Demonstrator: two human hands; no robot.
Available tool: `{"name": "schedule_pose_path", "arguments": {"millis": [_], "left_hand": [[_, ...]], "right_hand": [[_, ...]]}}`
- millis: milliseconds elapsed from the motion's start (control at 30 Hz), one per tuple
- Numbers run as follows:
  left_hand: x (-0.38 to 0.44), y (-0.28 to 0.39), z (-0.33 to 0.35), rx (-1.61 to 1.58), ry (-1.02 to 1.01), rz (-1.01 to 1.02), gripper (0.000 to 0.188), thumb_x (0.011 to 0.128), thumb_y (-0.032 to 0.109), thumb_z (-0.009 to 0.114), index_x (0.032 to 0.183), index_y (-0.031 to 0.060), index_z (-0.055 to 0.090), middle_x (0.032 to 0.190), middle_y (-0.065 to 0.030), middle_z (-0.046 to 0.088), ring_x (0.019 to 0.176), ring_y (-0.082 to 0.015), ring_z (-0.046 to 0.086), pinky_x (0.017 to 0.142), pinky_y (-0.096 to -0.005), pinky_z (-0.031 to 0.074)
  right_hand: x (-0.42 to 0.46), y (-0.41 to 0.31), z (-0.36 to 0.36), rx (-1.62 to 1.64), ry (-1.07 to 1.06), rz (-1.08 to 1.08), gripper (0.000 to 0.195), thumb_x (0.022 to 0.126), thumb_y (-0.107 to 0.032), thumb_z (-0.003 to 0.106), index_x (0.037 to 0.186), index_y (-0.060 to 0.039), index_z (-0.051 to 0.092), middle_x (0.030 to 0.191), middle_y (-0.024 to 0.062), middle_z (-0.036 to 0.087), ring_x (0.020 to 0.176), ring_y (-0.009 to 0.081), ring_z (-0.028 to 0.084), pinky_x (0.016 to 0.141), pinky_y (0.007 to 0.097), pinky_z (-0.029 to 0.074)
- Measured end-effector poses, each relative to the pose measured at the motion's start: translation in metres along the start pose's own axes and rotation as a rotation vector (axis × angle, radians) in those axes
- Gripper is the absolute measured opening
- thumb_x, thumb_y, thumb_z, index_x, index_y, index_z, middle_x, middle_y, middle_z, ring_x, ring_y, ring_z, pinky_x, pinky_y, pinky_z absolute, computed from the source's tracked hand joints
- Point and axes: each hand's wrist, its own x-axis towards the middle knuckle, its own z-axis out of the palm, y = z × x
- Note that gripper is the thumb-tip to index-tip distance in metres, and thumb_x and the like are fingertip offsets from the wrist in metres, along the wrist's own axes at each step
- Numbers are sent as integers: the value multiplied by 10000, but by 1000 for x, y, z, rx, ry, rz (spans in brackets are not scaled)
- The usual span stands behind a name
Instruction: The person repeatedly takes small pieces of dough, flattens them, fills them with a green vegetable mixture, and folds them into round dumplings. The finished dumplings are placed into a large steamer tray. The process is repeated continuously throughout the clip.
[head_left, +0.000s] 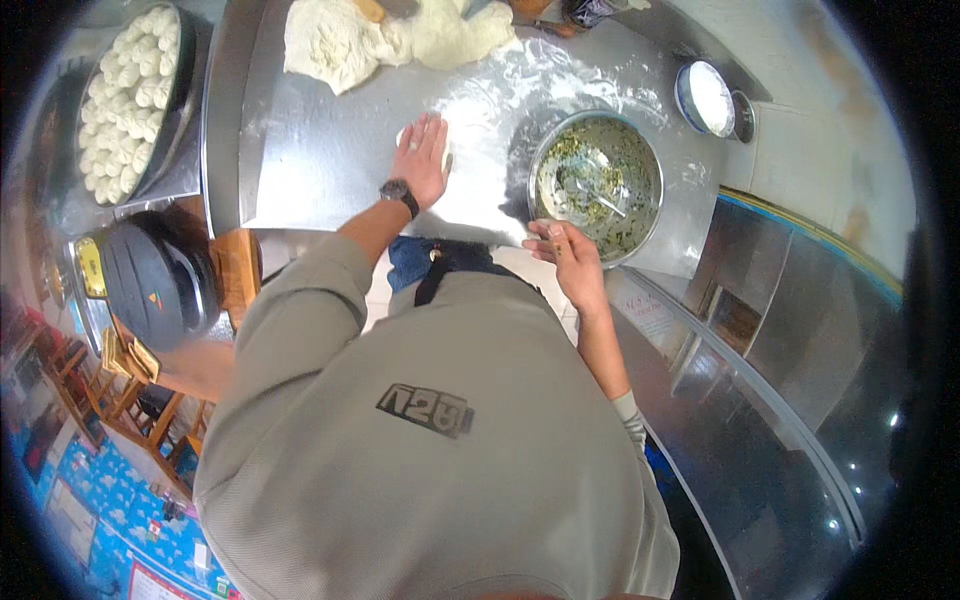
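Observation:
My left hand (422, 161), with a dark watch on its wrist, lies flat on the steel worktop (315, 157). Under its fingers is a small pale piece of dough (400, 138), mostly covered by the hand. My right hand (568, 259) is at the worktop's front edge, beside the near rim of a large steel bowl (646, 225). Its fingers are half curled and apart, with nothing clearly seen between them; green specks stick to the hand. Chopped green filling (574, 142) clings inside the bowl, where a metal spoon (604, 201) rests.
Large dough masses (330, 45) lie at the back beside scattered flour (555, 71). A bowl of white powder (709, 97) stands at right. Formed buns (127, 97) fill a round pan at left, above a black electric griddle (146, 285). Another person's arm (195, 369) reaches in, holding something yellowish.

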Motion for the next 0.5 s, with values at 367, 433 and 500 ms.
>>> {"name": "schedule_pose_path", "arguments": {"millis": [367,433,500], "left_hand": [[2,-8,-71,-934,-217,-212,333,919,70,569,1249,92,607,1302,-199,609,1276,-304,529,1055,-382,433],[6,-21,-56,-685,-164,-193,322,867,130,665,1186,91,650,1151,-179,671,1166,-342,567,1008,-402,462],[7,-56,-29,-213,-189,-112,349,830,167,720,1165,87,660,1148,-182,651,1114,-363,578,979,-406,481]], "right_hand": [[19,0,23,-206,-230,-107,301,1052,-205,494,1172,48,605,1101,106,685,947,184,700,817,296,550],[22,-6,27,-250,-245,-99,290,1047,-193,499,1173,45,607,1105,104,685,951,187,700,818,306,549],[24,-12,32,-248,-274,-101,284,1045,-187,502,1174,43,608,1109,106,685,947,186,699,816,310,550]]}}
